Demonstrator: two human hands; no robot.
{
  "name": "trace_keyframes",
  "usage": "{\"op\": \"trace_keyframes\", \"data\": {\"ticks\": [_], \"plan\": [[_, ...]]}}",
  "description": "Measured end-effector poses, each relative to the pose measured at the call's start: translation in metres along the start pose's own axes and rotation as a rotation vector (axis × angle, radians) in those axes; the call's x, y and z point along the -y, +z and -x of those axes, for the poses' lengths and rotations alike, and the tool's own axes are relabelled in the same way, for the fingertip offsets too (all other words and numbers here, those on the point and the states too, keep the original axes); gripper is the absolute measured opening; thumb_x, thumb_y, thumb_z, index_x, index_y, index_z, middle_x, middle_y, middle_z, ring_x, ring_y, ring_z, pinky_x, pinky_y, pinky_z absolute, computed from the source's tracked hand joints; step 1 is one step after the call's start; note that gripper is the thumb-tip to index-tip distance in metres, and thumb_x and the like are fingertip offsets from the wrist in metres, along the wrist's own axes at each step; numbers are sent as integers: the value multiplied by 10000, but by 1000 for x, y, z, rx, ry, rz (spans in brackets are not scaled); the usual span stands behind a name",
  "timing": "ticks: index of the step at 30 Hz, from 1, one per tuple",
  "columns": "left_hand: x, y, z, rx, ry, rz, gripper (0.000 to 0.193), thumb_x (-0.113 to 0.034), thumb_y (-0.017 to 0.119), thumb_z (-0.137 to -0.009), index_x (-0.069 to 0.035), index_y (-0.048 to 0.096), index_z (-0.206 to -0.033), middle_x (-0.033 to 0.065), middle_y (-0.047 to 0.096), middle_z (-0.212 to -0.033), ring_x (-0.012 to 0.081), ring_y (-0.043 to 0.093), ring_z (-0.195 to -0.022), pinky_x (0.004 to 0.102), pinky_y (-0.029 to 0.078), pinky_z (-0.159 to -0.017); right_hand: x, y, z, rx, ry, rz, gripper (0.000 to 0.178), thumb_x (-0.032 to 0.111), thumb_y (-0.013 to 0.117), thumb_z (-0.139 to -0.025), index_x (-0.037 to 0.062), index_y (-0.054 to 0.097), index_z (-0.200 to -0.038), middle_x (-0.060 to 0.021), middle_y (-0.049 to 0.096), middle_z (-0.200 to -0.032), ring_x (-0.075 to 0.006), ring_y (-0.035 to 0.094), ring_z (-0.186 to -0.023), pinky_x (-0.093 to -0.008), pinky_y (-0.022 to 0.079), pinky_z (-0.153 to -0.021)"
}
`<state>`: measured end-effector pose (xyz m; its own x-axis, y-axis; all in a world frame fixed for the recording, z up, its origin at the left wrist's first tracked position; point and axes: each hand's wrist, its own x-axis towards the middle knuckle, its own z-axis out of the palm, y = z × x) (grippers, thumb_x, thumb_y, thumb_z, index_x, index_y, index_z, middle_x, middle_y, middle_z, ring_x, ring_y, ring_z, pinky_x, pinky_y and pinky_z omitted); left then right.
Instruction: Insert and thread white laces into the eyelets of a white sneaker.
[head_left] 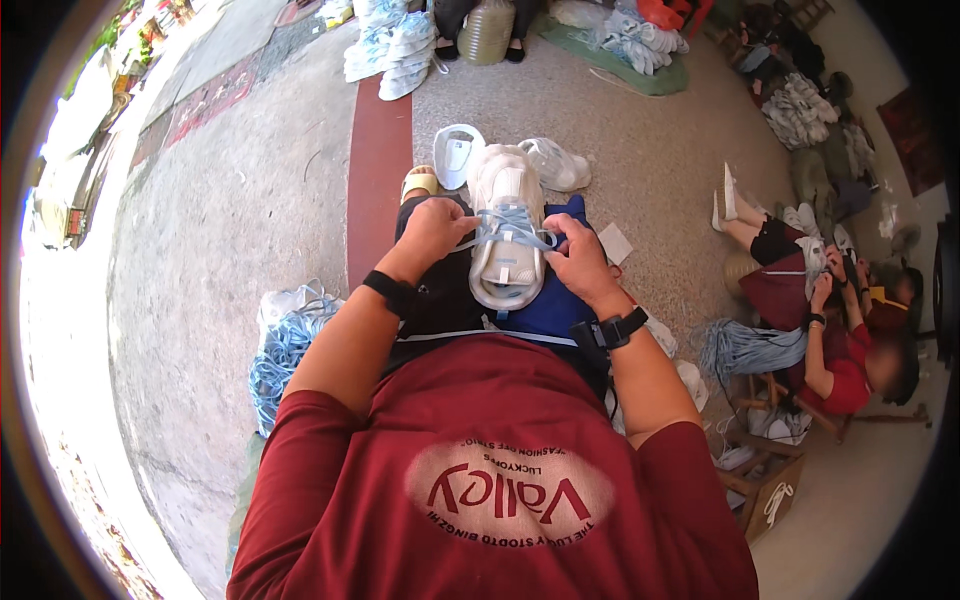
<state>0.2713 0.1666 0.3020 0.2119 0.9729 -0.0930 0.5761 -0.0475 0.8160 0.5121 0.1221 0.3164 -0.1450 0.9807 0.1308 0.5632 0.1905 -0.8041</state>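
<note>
A white sneaker (503, 185) rests lengthwise on my lap, over a dark blue cloth (563, 309). Light blue shoelaces (512, 224) cross its middle, and strands stretch out to both sides. My left hand (436, 232) is closed at the shoe's left side, pinching one strand of lace. On the other side, my right hand (581, 258) pinches lace between thumb and fingers. Just beyond the sneaker, a white shoe (556, 164) lies on the floor to the right, and a white, open-looking shoe piece (458, 155) stands at the left.
A bundle of light blue laces (285, 365) lies by my left side. Stacked pale shoe parts (392, 45) sit ahead, near a green mat (640, 72). To the right, a co-worker (840, 340) sits beside hanging blue laces (752, 347) and a wooden stool (752, 470).
</note>
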Motion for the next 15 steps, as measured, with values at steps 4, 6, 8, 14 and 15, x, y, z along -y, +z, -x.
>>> {"op": "trace_keyframes", "data": {"ticks": [4,6,8,14,15], "plan": [[4,21,-10,-56,-65,392,192,-159,672,-763,19,616,-715,61,584,-586,121,565,-560,270,454,-521,5,8,-7,31,-82,48,158,-21,573,-706,14,556,-858,-148,572,-754,-232,583,-727,-320,456,-608],[1,26,-10,-96,-60,517,180,-149,667,-765,17,621,-715,60,598,-596,112,573,-573,265,459,-523,6,10,-10,-87,-24,-52,82,-26,554,-724,-3,558,-803,-125,582,-690,-201,571,-610,-303,449,-568],[-3,28,-10,-136,-52,639,168,-140,662,-768,15,626,-714,60,612,-607,103,581,-586,261,464,-526,8,13,-15,-179,-34,-107,61,-27,551,-731,-8,561,-787,-107,582,-663,-179,562,-583,-291,446,-557],[-4,26,-10,-26,-42,80,117,-138,633,-821,-24,629,-798,-8,575,-659,49,517,-549,199,417,-465,7,20,-20,-331,45,-243,54,-16,571,-747,-16,605,-789,-50,599,-666,-116,556,-601,-254,451,-570],[-3,27,-9,-13,-33,123,116,-142,630,-828,-29,630,-804,-11,575,-665,47,508,-544,200,410,-462,7,19,-19,-300,93,-271,58,-11,585,-754,-15,624,-797,-38,607,-680,-108,558,-613,-244,452,-583]]}}
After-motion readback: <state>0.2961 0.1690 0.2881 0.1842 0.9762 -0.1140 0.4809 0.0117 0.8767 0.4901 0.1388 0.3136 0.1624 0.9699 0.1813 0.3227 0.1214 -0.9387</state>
